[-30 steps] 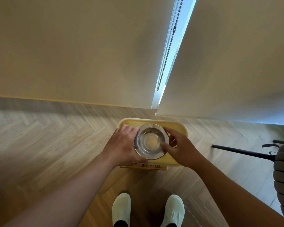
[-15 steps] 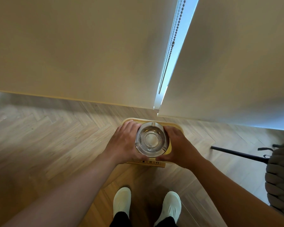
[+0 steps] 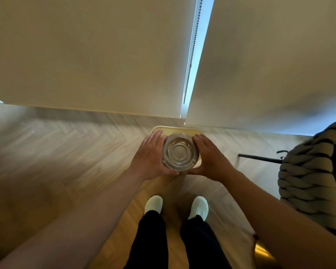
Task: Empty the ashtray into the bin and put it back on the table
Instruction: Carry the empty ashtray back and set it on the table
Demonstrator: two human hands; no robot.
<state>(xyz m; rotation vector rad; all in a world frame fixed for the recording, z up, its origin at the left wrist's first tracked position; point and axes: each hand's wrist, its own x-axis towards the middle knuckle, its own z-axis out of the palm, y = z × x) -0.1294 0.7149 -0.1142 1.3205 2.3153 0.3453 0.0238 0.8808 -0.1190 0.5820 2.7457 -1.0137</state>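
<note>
You hold the ashtray (image 3: pixel 180 151) between both palms, left hand (image 3: pixel 150 156) on its left side and right hand (image 3: pixel 211 157) on its right, fingers of both curled around the wall and thumbs meeting under the near edge. It hangs in the air directly over the yellow bin (image 3: pixel 175 130), which stands on the herringbone floor (image 3: pixel 66 148) against the foot of the blinds (image 3: pixel 97 55). What faces you looks like the ringed glass base, so the ashtray reads as tipped mouth-down or close to it; you cannot tell from here whether anything remains inside. Judgement: the dumping step is in hand or just finishing. Keep the ashtray centred over the bin's opening, inside its rim, so ash falls in and not onto the floor. Keep the two-sided grip firm; smooth glass slips easily. A small shake is likely enough. Turn it upright over the bin before you carry it off. No table shows in this view; a knitted pouffe (image 3: pixel 308 181) sits near your right arm, so mind it when turning.
</note>
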